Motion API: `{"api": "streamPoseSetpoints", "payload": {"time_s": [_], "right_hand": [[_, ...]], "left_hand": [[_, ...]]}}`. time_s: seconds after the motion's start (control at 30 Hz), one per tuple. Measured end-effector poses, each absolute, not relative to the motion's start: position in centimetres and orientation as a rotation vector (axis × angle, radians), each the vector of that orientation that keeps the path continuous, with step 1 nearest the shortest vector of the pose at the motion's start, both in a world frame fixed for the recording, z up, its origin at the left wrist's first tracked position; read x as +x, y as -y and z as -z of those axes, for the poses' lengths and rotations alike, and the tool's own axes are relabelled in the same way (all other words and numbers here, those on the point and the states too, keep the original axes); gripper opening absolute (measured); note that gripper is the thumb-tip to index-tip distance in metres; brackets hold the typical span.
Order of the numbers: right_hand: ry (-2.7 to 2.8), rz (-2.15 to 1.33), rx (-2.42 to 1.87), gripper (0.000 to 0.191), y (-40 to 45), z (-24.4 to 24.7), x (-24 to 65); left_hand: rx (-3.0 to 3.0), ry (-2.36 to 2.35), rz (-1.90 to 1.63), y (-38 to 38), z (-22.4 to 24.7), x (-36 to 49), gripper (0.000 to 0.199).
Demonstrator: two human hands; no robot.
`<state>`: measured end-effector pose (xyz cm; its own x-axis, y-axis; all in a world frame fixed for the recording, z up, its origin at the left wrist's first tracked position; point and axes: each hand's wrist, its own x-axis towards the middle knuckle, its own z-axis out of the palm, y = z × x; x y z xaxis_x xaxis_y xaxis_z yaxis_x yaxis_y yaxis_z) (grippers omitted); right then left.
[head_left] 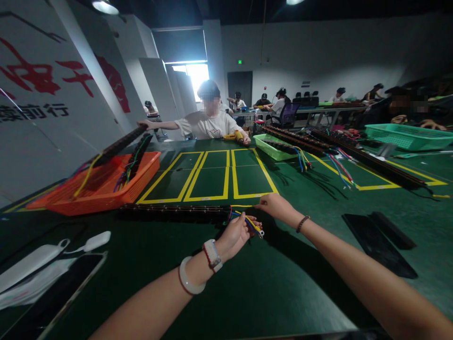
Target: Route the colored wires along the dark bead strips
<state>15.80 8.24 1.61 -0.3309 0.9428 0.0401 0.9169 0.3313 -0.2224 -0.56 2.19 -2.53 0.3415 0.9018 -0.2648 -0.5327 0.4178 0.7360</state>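
A long black strip lies across the green table, with several coloured wires at its right end. My left hand is closed round the bundle of yellow and blue wires, whose ring-shaped metal ends stick out to the right. Just above and to the right, my right hand pinches the end of a single yellow wire, held out to the right from the strip. The fingertips of the right hand partly cover that wire's end.
An orange basket with wired strips stands left; across the table a person holds a strip and a yellow tool. A green basket and more strips are at back right. Black flat pieces lie right, a phone-like object left.
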Motion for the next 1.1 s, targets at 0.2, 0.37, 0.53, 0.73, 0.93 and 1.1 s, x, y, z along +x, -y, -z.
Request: {"api": "streamPoseSetpoints", "payload": {"time_s": [0.2, 0.37, 0.53, 0.73, 0.93, 1.1], "right_hand": [[2.446, -0.299, -1.693, 0.028, -8.5, -0.9, 15.9], [2.518, -0.154, -1.679, 0.041, -6.7, -3.6, 15.1], [2.71, -0.214, -1.729, 0.058, -4.1, -5.6, 14.2], [2.846, -0.314, -1.647, 0.035, -3.5, -5.4, 14.0], [2.766, -0.025, -1.739, 0.035, -4.0, -5.3, 14.0], [2.68, 0.206, -1.761, 0.034, -4.4, -4.4, 13.9]], "left_hand": [[0.589, -0.72, -0.985, -2.3, 2.6, -0.6, 0.028], [0.568, -0.672, -1.01, -2.3, 2.7, -0.6, 0.023], [0.54, -0.702, -1.018, -2.3, 2.8, -0.5, 0.019], [0.547, -0.687, -0.991, -2.3, 2.7, -0.6, 0.021], [0.613, -0.715, -0.961, -2.1, 2.3, -0.6, 0.023], [0.681, -0.756, -0.93, -1.7, 1.5, -0.7, 0.026]]}}
